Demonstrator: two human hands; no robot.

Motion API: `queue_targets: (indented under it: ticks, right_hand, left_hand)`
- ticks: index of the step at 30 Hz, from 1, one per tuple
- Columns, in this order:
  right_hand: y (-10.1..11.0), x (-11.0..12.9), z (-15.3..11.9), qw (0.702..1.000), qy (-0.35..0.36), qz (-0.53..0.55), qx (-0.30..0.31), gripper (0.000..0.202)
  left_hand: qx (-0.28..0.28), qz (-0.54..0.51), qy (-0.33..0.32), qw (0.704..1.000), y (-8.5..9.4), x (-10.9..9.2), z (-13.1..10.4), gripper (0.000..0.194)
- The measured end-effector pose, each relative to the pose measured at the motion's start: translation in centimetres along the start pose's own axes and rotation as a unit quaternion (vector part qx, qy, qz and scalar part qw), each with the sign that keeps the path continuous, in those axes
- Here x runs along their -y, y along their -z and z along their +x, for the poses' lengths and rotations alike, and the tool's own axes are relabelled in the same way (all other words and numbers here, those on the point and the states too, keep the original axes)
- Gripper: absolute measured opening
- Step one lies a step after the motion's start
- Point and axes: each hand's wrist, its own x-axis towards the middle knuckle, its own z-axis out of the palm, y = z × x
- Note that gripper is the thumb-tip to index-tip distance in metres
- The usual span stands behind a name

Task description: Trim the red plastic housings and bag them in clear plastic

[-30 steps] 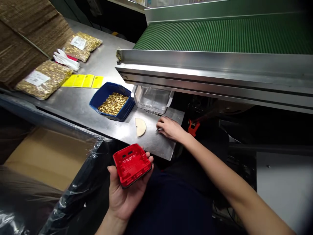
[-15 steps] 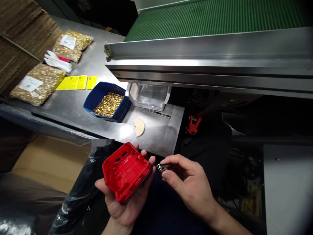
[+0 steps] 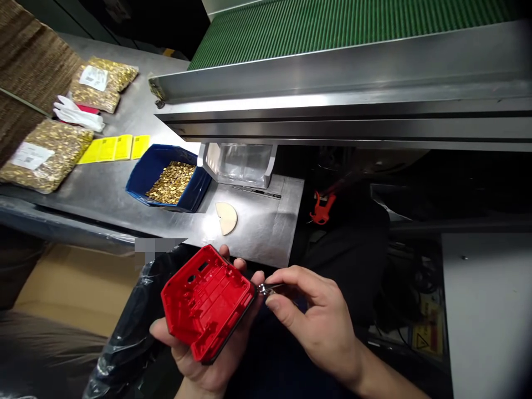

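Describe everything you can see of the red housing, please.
The red housing looks like plastic: an open, angular shell with inner ribs, a hole and slot in one wall, and dark outer edging. It rests tilted in the left hand; the right hand holds a metal tool at its edge, contact unclear.

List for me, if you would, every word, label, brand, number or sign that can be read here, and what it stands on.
No words, brands or numbers are legible.
Yellow label, lower right: a triangular sign; print too small.
Near bag, white label: too blurred.
Far bag, white label: too blurred.
Yellow cards: print too small.
Black strip: pale marks, too small.
Red casing: none visible.
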Motion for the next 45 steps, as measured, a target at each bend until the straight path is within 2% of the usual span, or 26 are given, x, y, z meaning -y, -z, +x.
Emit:
queue_targets:
  ticks: [6,14,20,25,30,40,42,45]
  right_hand:
    - [0.2,0.1,0.1,0.999,0.024,-0.025,0.002,0.023]
    - [0.5,0.2,0.1,0.998,0.044,-0.048,0.006,0.016]
    - [0.6,0.0,0.4,0.997,0.054,-0.048,0.007,0.014]
    - [0.7,0.1,0.4,0.998,0.044,-0.048,0.013,0.014]
    - [0.7,0.2,0.2,0.998,0.033,-0.047,0.012,0.014]
    - [0.6,0.4,-0.1,0.996,0.056,-0.065,0.001,0.012]
    - [0.9,0.3,0.1,0.998,0.045,-0.051,0.016,0.009]
    - [1.7,0.3,0.1,0.997,0.009,-0.027,0.073,0.004]
  left_hand:
    - [0.000,0.021,0.005,1.000,0.1,-0.4,0.0,0.115]
    - [-0.037,0.073,0.037,0.996,0.5,-1.8,0.2,0.141]
    - [-0.001,0.063,0.056,0.996,0.1,-1.9,0.7,0.131]
    - [-0.010,0.040,0.037,0.998,0.1,-1.7,0.8,0.121]
    - [-0.005,0.066,0.057,0.996,0.2,-2.1,0.9,0.131]
    - [-0.012,0.085,0.043,0.995,0.2,-2.1,0.6,0.136]
    - [-0.002,0.068,0.051,0.996,0.5,-2.1,0.6,0.140]
    - [-0.010,0.033,0.044,0.998,1.1,-2.0,0.5,0.137]
